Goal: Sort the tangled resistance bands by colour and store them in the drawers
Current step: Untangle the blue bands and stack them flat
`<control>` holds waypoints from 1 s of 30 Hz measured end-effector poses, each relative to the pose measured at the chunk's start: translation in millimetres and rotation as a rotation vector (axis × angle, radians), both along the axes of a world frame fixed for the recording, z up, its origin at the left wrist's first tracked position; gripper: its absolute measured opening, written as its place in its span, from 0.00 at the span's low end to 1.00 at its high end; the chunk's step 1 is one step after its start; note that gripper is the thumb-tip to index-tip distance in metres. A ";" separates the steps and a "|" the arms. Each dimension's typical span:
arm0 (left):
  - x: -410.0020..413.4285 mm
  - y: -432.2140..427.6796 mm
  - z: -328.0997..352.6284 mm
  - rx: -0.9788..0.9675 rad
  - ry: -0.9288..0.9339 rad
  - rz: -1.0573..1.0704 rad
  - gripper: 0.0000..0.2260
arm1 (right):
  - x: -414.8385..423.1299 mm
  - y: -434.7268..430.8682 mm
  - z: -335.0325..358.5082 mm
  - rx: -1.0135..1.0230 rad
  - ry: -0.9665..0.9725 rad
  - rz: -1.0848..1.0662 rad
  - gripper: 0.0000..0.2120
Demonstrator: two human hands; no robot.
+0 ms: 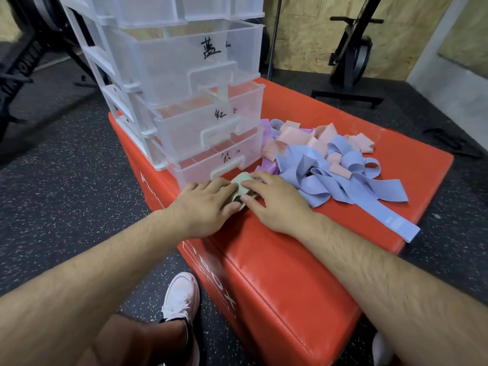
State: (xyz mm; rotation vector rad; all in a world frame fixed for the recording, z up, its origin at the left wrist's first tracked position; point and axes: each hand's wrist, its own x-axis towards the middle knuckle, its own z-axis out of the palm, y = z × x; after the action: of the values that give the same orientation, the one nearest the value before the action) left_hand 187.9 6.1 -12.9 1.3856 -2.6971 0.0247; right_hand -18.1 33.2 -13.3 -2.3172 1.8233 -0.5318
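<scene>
Both hands were on one green band (241, 184), which lay folded on top of the red padded box (290, 260), near its left edge and just in front of the handle of the lowest drawer (211, 161). The left hand (203, 199) and right hand (274, 199) each appeared to pinch the bundle between thumb and nearly straight fingers (219, 184). The remaining pile of bands (330, 159), in blue, pink and lilac, sat unsorted toward the far right of the box top. Risks noted: with both hands occupied, freeing one for the drawer could let the elastic fold spring apart. The drawer's handwritten mark was too faint to read, so misfiling is possible. One long blue band (390, 220) trailed to the right edge with its end overhanging, and a tug on the tangle might carry it, and others, onto the floor.
</scene>
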 end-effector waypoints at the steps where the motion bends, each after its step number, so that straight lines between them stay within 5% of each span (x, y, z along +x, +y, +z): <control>1: 0.1 0.1 2.6 -0.024 0.007 -0.005 0.31 | 0.2 2.5 1.0 -0.007 0.034 0.002 0.22; 12: -34.8 4.5 23.2 -0.189 0.085 -0.054 0.20 | -14.4 22.2 18.4 -0.056 0.079 -0.035 0.24; 21: -110.0 1.7 48.7 -0.059 0.177 -0.148 0.33 | -70.4 47.7 37.7 -0.084 0.027 -0.212 0.22; 30: -165.1 -15.5 41.0 0.111 0.047 -0.113 0.17 | -148.7 64.7 39.7 0.367 0.250 -0.426 0.16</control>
State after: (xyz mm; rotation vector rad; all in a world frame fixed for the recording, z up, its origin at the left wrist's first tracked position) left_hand 22.8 -9.5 28.1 1.2417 -2.7708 -0.1666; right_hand -166.9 97.9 26.4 -1.8256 2.3131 0.0612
